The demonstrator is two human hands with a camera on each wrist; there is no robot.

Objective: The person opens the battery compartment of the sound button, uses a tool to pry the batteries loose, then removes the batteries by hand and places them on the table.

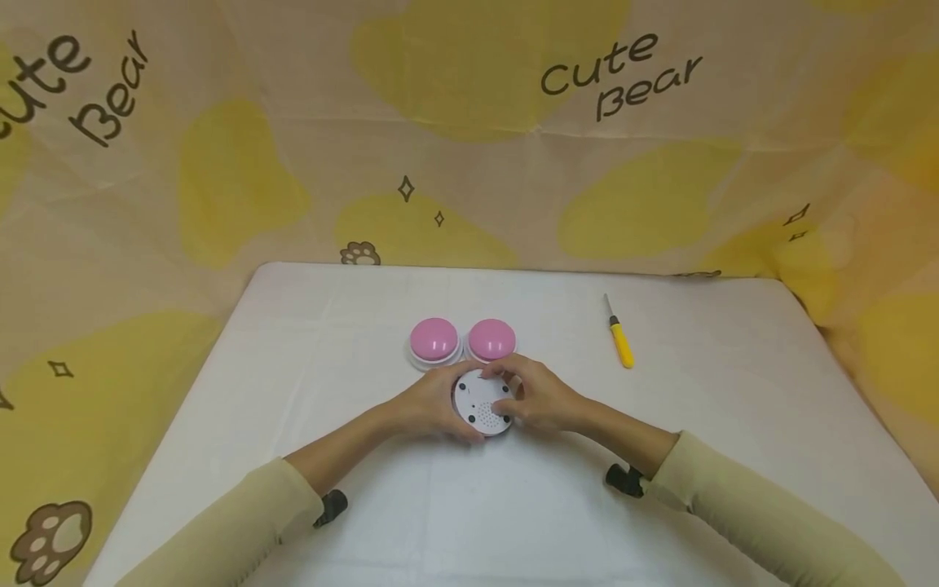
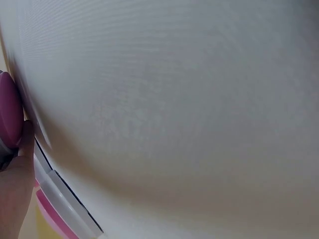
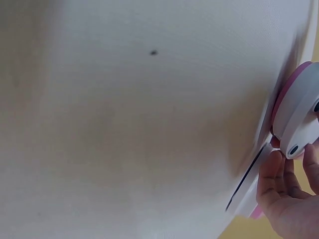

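In the head view my left hand (image 1: 431, 403) grips a round push button (image 1: 469, 398) by its side, fingers and thumb around the rim. Its white underside faces up, showing dark feet and a cluster of small holes. My right hand (image 1: 546, 398) pinches the same button at its right edge, thumb on the underside. The button's pink dome faces down, visible in the left wrist view as a pink cap (image 2: 9, 112) beside the left hand (image 2: 15, 194). Just behind my hands, two more pink-domed push buttons (image 1: 434, 338) stand side by side.
A screwdriver (image 1: 621, 342) with a yellow handle lies on the white table (image 1: 352, 326), right of the buttons, its tip pointing away. A yellow patterned cloth (image 1: 469, 163) hangs behind the table's far edge.
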